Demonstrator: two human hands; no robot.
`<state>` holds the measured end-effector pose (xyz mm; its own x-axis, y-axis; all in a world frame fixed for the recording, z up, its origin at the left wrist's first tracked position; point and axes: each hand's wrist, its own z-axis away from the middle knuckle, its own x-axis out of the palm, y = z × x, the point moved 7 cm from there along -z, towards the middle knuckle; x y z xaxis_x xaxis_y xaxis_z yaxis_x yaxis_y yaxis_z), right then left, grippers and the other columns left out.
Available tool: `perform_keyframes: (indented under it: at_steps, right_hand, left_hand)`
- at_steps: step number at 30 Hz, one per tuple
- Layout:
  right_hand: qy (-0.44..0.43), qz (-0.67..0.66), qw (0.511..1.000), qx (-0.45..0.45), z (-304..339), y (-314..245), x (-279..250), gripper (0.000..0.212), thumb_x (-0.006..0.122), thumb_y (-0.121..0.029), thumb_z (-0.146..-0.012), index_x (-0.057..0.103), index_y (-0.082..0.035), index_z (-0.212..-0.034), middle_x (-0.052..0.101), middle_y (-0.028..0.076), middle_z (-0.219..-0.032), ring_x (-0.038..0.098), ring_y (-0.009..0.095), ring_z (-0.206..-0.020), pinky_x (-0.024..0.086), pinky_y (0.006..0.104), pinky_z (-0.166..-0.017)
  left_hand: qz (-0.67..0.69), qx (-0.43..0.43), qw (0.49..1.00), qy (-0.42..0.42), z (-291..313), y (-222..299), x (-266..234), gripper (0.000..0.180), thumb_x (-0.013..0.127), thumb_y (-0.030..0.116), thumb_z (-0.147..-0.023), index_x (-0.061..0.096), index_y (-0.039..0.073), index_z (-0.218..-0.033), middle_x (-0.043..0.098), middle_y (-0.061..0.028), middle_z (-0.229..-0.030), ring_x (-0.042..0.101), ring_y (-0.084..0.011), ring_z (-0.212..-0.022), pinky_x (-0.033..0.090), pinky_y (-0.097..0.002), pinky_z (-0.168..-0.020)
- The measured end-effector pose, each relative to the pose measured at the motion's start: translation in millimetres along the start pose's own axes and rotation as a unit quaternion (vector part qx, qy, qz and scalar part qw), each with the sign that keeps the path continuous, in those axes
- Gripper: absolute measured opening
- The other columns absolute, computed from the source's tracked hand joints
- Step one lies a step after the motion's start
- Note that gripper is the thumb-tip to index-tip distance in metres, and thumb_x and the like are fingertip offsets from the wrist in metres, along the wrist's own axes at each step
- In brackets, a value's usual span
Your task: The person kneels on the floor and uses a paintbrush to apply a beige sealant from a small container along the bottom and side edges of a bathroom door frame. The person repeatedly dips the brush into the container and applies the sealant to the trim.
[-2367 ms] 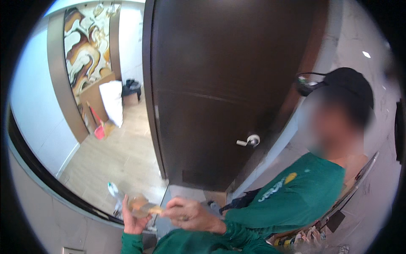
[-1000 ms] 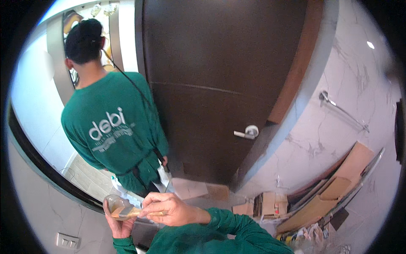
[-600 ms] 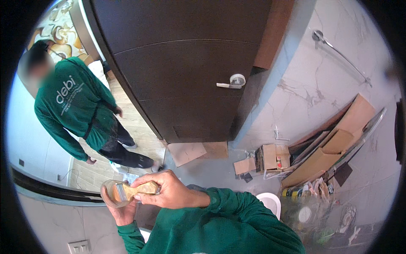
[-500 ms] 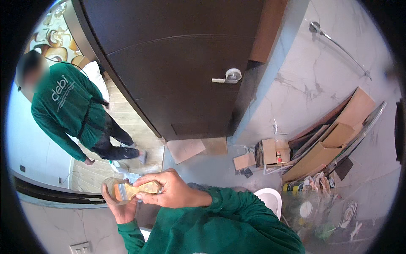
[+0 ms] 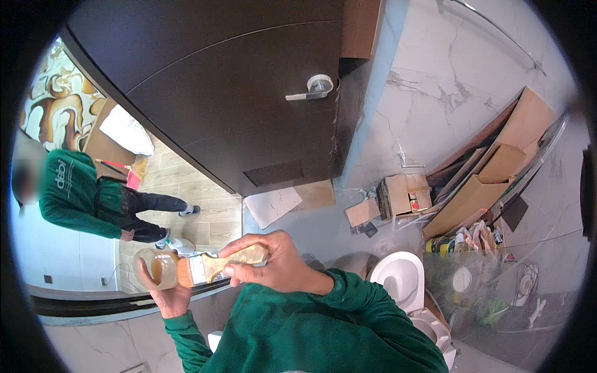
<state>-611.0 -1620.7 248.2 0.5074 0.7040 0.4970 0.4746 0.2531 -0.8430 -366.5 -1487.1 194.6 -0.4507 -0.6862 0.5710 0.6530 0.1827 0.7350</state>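
Note:
My left hand (image 5: 171, 301) holds a translucent round tub (image 5: 144, 271) from beneath, tilted so that its mouth and some amber liquid inside show. In my right hand (image 5: 283, 264) is a flat paintbrush (image 5: 213, 267) with a worn wooden handle, a metal band and orange-brown bristles. The fingers and thumb are closed round the handle. Its bristle end lies right beside the tub's rim; whether they touch I cannot tell.
A dark door (image 5: 236, 93) with a lever handle (image 5: 311, 92) stands ahead. Through the doorway is a person in a green top (image 5: 78, 193). Cardboard sheets (image 5: 491, 174) lean on the right wall near a box (image 5: 398, 193). A white toilet (image 5: 401, 280) is at the right.
My right hand has drawn the brush to the right, with its bristles now out of the tub. The view has shifted, showing more of the toilet. The other person's posture has changed.

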Motion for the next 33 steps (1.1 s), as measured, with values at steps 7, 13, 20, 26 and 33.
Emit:
perform_keyframes:
  at_steps: [7,13,20,26,33]
  right_hand:
    - [0.037,-0.100,0.994,0.003,-4,-1,-27,0.022,0.070,-0.003,-0.091,0.069,0.008,-0.110,0.073,0.015,-0.088,0.071,0.015,-0.070,0.059,0.0266,-0.063]
    - [0.058,-0.118,0.991,-0.010,0,-2,-43,0.020,0.071,-0.002,-0.090,0.069,0.008,-0.108,0.073,0.015,-0.086,0.071,0.014,-0.067,0.058,0.0257,-0.060]
    - [0.086,-0.124,0.988,-0.030,2,-9,-59,0.020,0.071,-0.004,-0.090,0.070,0.007,-0.106,0.072,0.015,-0.084,0.070,0.015,-0.065,0.059,0.0262,-0.059]
    - [0.138,-0.172,0.974,-0.060,0,-11,-77,0.016,0.068,-0.001,-0.090,0.068,0.010,-0.102,0.070,0.016,-0.078,0.069,0.019,-0.062,0.057,0.0302,-0.057]
    - [0.354,-0.209,0.911,-0.045,-28,30,-158,0.032,0.065,-0.028,-0.095,0.067,0.002,-0.085,0.059,0.007,-0.060,0.054,0.012,-0.045,0.043,0.0259,-0.042]
  left_hand:
    - [0.001,-0.002,1.000,-0.028,-6,4,23,0.057,0.065,0.055,-0.091,0.058,0.012,-0.127,0.064,-0.0098,-0.120,0.061,-0.0247,-0.112,0.051,-0.0416,-0.098]
    - [-0.009,-0.022,1.000,-0.019,-16,-2,34,0.056,0.068,0.055,-0.089,0.061,0.012,-0.123,0.067,-0.0099,-0.116,0.065,-0.0244,-0.107,0.054,-0.0410,-0.094]
    - [-0.055,-0.035,0.997,-0.031,-25,-5,58,0.061,0.065,0.062,-0.087,0.061,0.013,-0.123,0.068,-0.0110,-0.112,0.066,-0.0237,-0.104,0.054,-0.0421,-0.092]
    - [-0.076,-0.045,0.995,-0.051,-34,-2,73,0.070,0.064,0.067,-0.085,0.063,0.004,-0.117,0.067,-0.0129,-0.108,0.064,-0.0227,-0.092,0.054,-0.0384,-0.083]
    - [-0.033,-0.123,0.988,-0.082,-48,-1,63,0.078,0.063,0.068,-0.086,0.061,-0.003,-0.118,0.061,-0.0143,-0.098,0.060,-0.0229,-0.081,0.052,-0.0330,-0.068]
